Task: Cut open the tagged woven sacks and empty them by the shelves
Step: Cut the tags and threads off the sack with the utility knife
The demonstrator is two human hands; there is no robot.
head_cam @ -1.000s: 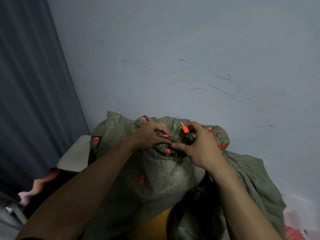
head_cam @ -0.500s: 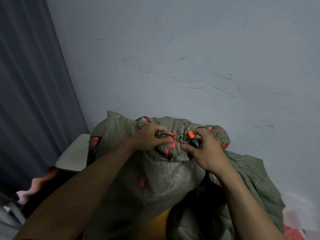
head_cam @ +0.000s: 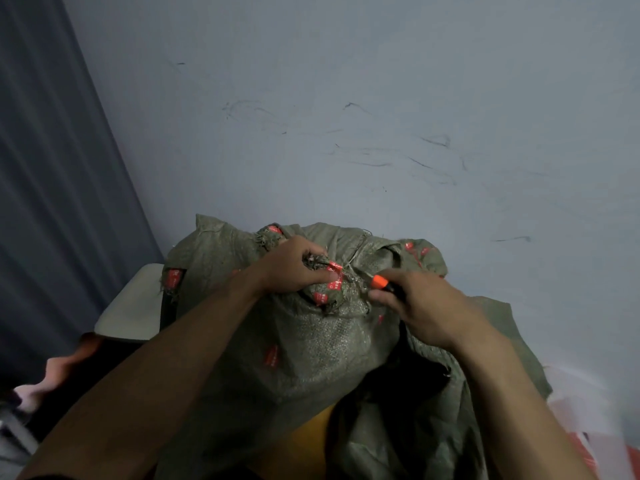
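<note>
The woven sack (head_cam: 311, 341) is olive green, dotted with red tags (head_cam: 335, 271); the cutter (head_cam: 382, 283) at its neck is orange-tipped, black behind; above the sack the wall (head_cam: 346, 98) is pale blue-grey with dark scuffs; left of it, a slate-blue curtain (head_cam: 52, 202)

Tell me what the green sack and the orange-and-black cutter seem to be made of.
Sack: woven plastic strips, likely polypropylene; a fine glinting weave shows and its edges fray. Cutter: probably a moulded plastic body, smooth orange and black; its blade is too small to judge.
</note>
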